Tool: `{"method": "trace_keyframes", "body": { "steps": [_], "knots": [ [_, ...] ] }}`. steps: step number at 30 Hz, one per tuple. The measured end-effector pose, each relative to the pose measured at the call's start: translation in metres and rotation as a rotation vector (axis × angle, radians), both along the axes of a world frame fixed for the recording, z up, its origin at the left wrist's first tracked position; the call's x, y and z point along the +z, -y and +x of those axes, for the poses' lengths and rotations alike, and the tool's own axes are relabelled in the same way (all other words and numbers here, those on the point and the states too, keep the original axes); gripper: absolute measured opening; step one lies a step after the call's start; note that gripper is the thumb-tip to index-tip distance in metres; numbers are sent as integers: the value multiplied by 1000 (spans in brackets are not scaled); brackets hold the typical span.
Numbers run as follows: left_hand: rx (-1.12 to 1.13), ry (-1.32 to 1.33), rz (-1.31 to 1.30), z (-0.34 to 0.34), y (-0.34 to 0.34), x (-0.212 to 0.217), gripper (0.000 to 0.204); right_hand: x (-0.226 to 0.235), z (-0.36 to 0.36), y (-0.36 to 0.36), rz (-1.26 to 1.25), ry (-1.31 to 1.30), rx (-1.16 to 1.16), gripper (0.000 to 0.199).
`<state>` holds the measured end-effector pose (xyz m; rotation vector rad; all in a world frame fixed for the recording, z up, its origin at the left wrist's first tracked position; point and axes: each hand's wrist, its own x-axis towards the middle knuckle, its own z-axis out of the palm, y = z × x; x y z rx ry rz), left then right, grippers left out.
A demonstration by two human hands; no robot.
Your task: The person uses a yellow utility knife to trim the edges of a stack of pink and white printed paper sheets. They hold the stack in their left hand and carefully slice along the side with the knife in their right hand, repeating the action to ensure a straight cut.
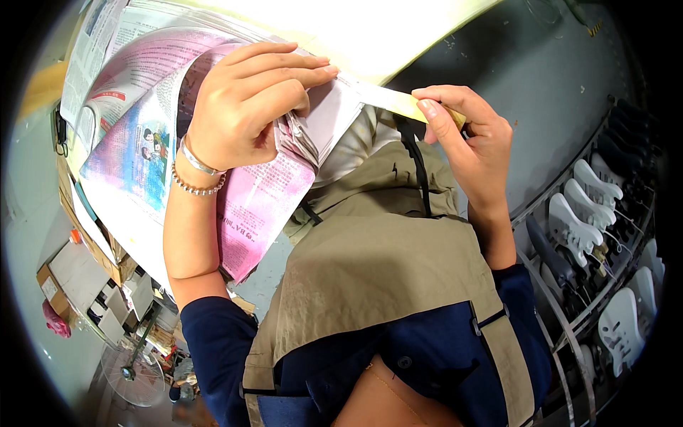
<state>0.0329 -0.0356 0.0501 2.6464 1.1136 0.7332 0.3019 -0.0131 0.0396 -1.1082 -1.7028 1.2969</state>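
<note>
My left hand [245, 107] presses flat on a folded bundle of newspaper [142, 149], fingers stretched over its pink and white pages near the top edge. A strip of pale tape [388, 99] runs from the paper's edge to my right hand [462, 135], which pinches the strip's free end together with a small tan tape roll between thumb and fingers. Two bracelets sit on my left wrist. A tan apron [377, 263] over dark blue sleeves fills the lower middle.
A metal rack [597, 235] at the right holds several white guitar-shaped bodies. Cardboard boxes [71, 277] and a round fan [131, 370] stand at the lower left on the grey floor. A bright pale surface [384, 28] lies along the top.
</note>
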Motion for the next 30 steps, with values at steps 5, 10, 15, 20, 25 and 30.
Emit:
{"method": "trace_keyframes", "body": {
  "steps": [5, 10, 15, 20, 25, 30],
  "knots": [
    [-8, 0, 51, 1, 0, 1, 28, -3, 0, -1, 5, -15, -15, 8],
    [-1, 86, -28, 3, 0, 3, 29, 7, 5, -14, -17, -50, -38, 10],
    [-2, 126, -39, 2, -1, -1, 30, 18, 1, -39, 11, 22, 113, 15],
    [-1, 148, -45, 2, -2, 0, 24, 22, -5, -63, 64, 188, 271, 22],
    [-9, 122, -38, 1, -2, -2, 33, 20, -7, -84, 93, 265, 477, 23],
    [-22, 134, -77, 1, -6, -5, 33, 39, -28, -98, -297, 347, 617, 18]
  ]
}}
